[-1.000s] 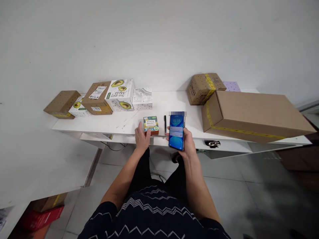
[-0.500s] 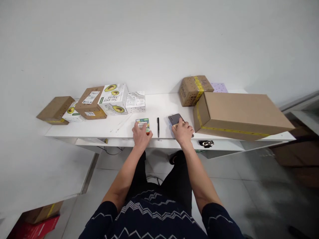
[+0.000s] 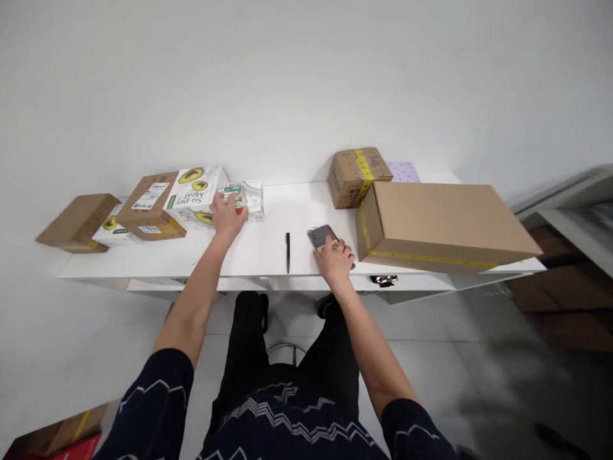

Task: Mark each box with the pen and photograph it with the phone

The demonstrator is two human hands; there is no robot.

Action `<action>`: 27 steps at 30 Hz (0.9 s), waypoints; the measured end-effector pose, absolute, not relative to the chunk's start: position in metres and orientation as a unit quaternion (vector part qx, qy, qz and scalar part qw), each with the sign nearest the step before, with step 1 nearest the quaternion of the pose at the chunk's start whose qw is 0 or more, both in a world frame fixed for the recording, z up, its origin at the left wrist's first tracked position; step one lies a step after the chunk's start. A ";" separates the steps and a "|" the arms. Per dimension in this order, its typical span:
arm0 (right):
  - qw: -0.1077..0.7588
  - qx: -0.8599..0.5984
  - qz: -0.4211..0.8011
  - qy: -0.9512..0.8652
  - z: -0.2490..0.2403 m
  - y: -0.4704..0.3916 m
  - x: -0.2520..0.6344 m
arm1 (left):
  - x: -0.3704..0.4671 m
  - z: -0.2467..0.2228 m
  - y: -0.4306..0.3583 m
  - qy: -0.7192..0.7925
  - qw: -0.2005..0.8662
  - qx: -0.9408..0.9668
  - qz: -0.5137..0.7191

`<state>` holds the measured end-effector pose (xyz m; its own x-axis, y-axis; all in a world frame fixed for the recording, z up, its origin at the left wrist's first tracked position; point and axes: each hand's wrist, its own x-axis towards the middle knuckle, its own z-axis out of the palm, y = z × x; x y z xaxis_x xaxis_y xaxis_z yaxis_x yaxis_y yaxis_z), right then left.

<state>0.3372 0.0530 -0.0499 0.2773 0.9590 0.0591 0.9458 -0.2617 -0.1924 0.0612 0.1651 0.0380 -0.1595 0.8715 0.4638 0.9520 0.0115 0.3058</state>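
In the head view, my left hand (image 3: 227, 219) grips a small green-and-yellow box (image 3: 234, 190) with a white label. It is at the avocado-print white carton (image 3: 198, 185) and the small white speckled box (image 3: 255, 195), partly covering both; whether it touches them I cannot tell. My right hand (image 3: 334, 262) has its fingers curled over a dark grey smartphone (image 3: 320, 235) at the table's front edge, its back with the cameras facing up. Between the two hands a black pen (image 3: 288, 252) lies on the white table (image 3: 268, 255).
To the left stand a brown box (image 3: 79, 220), a small white avocado box (image 3: 115, 233) and a labelled brown carton (image 3: 151, 204). At right are a large brown carton (image 3: 440, 217), a smaller taped carton (image 3: 359, 176) and a lilac box (image 3: 403, 170). A shiny object (image 3: 384, 280) sits on the lower shelf.
My left hand has carried the small box from the table's front edge back and left to the white cartons. My right hand stays on the smartphone. The view has shifted slightly.
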 end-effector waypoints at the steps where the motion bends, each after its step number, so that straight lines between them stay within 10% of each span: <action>1: 0.098 -0.791 0.029 -0.603 -0.051 0.053 0.338 | 0.060 0.036 0.175 -0.708 0.069 -0.646 -0.278; 18: 0.265 -0.745 -0.035 -0.611 0.063 0.154 0.384 | 0.090 -0.024 0.117 -0.642 0.092 -0.691 -0.320; 27: 0.022 -0.841 0.124 -0.527 0.097 0.257 0.439 | 0.098 -0.082 0.056 -0.637 0.038 -0.723 -0.265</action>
<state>0.4393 0.2565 0.0974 0.4149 0.8910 -0.1843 0.8799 -0.4445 -0.1678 0.0980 0.0557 -0.0823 0.0479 0.9005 0.4322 0.9412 -0.1856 0.2823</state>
